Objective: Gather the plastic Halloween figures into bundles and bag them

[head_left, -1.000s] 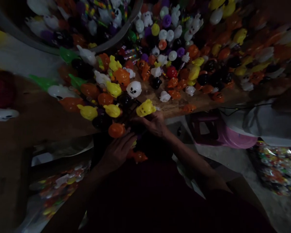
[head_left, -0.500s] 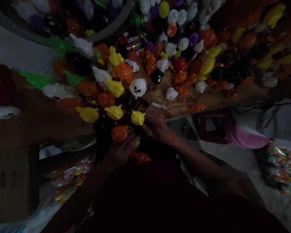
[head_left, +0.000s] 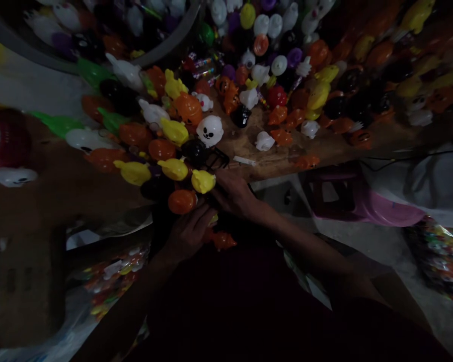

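Observation:
My left hand (head_left: 191, 232) has its fingers bent together just below an orange plastic figure (head_left: 182, 201). A bit of yellow (head_left: 214, 218) peeks out by its fingertips, and an orange figure (head_left: 224, 240) hangs below. Across from it, my right hand (head_left: 234, 192) is closed beside a round yellow figure (head_left: 203, 181). Its fingertips are lost in shadow, so what either hand grips is hidden. Around the hands at the table edge lie another yellow figure (head_left: 172, 169), a white skull-faced figure (head_left: 210, 130) and a black wire-like frame (head_left: 218, 158).
Many coloured plastic figures cover the wooden table (head_left: 245, 173). A large metal basin (head_left: 162, 53) full of figures stands at the back left. At the right are a pink stool (head_left: 385, 208) and a clear bag of figures (head_left: 443, 256). Another filled bag (head_left: 113, 276) lies low at the left.
The view has shifted slightly. The yellow and orange figures by my hands have moved a little to the left, together with the right hand. Both hands stay close together.

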The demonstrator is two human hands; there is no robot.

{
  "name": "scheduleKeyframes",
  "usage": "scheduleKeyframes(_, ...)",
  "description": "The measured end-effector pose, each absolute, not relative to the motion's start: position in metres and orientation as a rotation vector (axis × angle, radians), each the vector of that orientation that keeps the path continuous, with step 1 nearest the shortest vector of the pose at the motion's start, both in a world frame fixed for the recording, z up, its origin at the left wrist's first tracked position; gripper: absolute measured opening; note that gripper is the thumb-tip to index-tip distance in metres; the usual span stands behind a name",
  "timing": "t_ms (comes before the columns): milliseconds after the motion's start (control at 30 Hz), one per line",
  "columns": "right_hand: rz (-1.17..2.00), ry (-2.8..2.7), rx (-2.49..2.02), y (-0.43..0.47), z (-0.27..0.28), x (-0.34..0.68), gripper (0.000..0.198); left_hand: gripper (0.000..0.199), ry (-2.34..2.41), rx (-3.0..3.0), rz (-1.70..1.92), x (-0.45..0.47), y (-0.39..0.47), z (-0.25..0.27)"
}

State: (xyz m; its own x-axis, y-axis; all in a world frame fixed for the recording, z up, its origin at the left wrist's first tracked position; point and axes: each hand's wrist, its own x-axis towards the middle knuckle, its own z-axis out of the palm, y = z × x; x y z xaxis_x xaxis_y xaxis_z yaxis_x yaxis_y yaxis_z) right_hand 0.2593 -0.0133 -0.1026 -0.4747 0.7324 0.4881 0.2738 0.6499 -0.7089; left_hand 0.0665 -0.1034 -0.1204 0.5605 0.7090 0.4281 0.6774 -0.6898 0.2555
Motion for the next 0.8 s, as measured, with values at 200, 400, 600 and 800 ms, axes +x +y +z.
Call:
scheduleKeyframes(200,0.88,-2.188,-0.679,0.005,-0.096,0.267,0.022,0.053,1.216,2.649,0.746,0.069,-0.104,-0.115)
scheduleKeyframes(400,0.878,-2.212,-0.604,0.013,-0.096,0.27,0.027,0.057,1.224,2.662,0.77,0.069,-0.101,-0.118)
scheduleKeyframes(600,0.926,-2.19,-0.616,0.011,-0.096,0.271,0.032,0.054,1.16,2.775,0.682,0.066,-0.098,-0.117)
scheduleKeyframes(800,0.874,-2.094,-0.746,0.006,-0.091,0.268,0.02,0.034,1.254,2.807,0.694,0.074,-0.099,-0.111)
